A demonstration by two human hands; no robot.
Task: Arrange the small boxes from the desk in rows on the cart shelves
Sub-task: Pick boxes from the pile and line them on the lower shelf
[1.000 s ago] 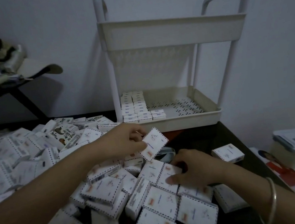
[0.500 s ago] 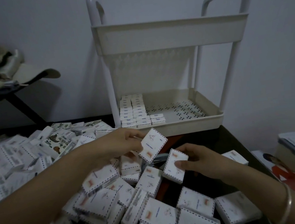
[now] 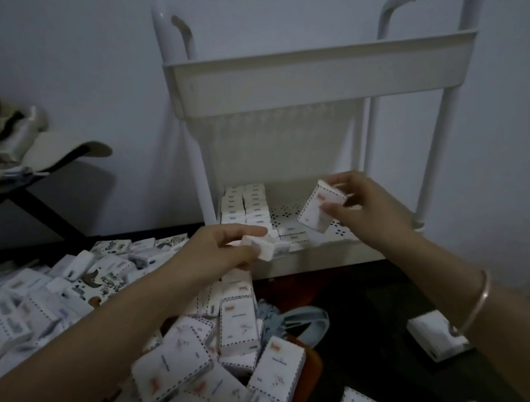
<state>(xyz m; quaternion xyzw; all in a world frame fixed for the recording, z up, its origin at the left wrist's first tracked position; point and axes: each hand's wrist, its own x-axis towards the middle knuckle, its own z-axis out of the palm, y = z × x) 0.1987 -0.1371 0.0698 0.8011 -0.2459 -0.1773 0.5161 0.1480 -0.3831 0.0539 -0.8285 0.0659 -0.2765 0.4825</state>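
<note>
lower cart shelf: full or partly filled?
Partly filled. Rows of small boxes cover the left side of the lower shelf; its perforated floor to their right is bare.

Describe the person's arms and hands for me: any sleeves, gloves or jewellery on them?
No gloves on the left hand or the right hand, and no rings that the dim light lets me make out. The left forearm and right forearm are bare, with no sleeves in view. A thin, plain, pale metal bangle circles the right wrist. No watch shows.
</note>
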